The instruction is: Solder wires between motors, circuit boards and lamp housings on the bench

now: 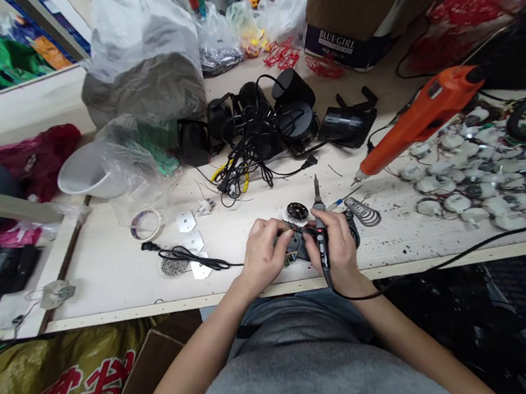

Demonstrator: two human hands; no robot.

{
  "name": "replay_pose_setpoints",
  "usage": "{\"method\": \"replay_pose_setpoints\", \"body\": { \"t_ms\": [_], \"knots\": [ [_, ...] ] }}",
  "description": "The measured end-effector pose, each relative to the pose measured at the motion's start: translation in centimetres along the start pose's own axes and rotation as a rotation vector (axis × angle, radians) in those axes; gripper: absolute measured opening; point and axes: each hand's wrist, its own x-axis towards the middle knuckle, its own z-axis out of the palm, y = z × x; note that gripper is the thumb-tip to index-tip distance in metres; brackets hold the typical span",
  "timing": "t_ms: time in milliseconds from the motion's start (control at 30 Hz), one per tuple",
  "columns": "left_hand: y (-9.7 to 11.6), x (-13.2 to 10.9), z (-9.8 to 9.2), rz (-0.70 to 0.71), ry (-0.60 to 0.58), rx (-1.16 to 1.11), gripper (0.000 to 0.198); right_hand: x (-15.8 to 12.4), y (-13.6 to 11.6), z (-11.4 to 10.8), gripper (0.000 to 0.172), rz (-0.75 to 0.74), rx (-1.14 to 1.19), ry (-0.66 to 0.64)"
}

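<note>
My right hand [340, 248] is closed around a black and grey soldering iron [321, 231], its metal tip pointing up and away from me. Thumb and fingers of my left hand [265, 248] pinch a thin black wire [292, 224]; the grip partly hides it. Between both hands lies a dark grey round housing [295, 243], half covered by fingers. A black power cord [203, 258] with a plug runs up to my left hand. Just beyond my fingers sits a small black-faced round part [296, 211]. The coiled metal spring stand [364, 211] lies right of my right hand.
An orange electric screwdriver [422, 115] points in from the right, above many white round parts with wires [468, 171]. Black housings with tangled cords [257, 131] lie at the back. White plates [194, 242], a tape roll [145, 225] and a white bowl [89, 172] stand left.
</note>
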Motion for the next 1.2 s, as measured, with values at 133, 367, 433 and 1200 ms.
{"method": "replay_pose_setpoints", "body": {
  "t_ms": [133, 367, 433, 1200],
  "knots": [
    [-0.3, 0.2, 0.4, 0.099, 0.006, 0.072, 0.015, -0.1, 0.2, 0.0, 0.047, -0.02, -0.035, 0.007],
    [-0.2, 0.1, 0.1, 0.21, -0.134, 0.126, 0.016, -0.2, 0.1, -0.2, 0.045, 0.006, -0.046, -0.02],
    [-0.3, -0.1, 0.1, 0.206, -0.11, 0.114, 0.017, -0.1, 0.1, -0.2, 0.045, 0.008, -0.031, -0.027],
    [-1.3, 0.1, 1.4, 0.091, 0.192, 0.065, 0.018, -0.4, 0.4, 0.4, 0.046, 0.016, -0.036, -0.041]
  ]
}}
